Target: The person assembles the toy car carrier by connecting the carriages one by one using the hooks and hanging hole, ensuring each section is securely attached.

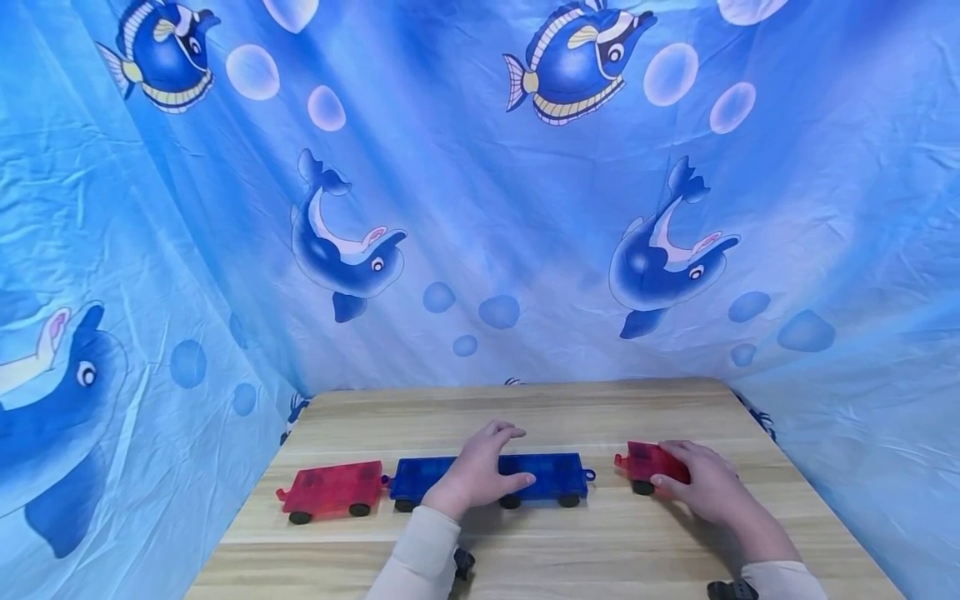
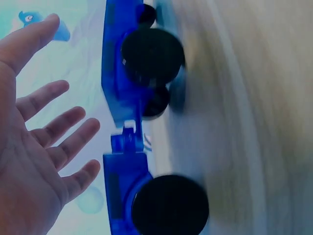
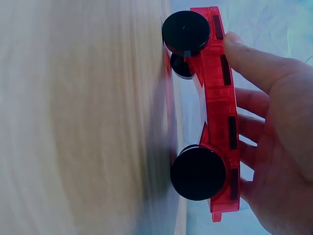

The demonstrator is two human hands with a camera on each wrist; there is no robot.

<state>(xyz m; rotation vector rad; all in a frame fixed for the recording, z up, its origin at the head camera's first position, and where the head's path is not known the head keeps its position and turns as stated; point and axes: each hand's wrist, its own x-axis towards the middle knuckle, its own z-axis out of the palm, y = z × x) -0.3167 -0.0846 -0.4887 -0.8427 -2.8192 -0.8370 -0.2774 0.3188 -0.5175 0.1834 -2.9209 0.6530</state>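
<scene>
My right hand [image 1: 701, 483] grips a see-through red toy wagon [image 1: 647, 461] with black wheels, near the right of the table. In the right wrist view the thumb lies against one edge of this red wagon [image 3: 221, 107], with the other fingers partly hidden behind it. My left hand [image 1: 480, 468] hovers over two blue toy wagons joined end to end, the right one [image 1: 551, 475] and the left one [image 1: 418, 477]. Its fingers are spread and hold nothing; the left wrist view shows this hand [image 2: 34, 152] apart from the blue wagons. The hand hides their joint from the head view.
Another red wagon [image 1: 337, 489] stands at the left end of the row, its end meeting the blue wagon's hook. A gap lies between the right blue wagon's ring [image 1: 590, 475] and the held wagon. Blue fish-print cloth [image 1: 465, 208] hangs around the wooden table [image 1: 525, 408].
</scene>
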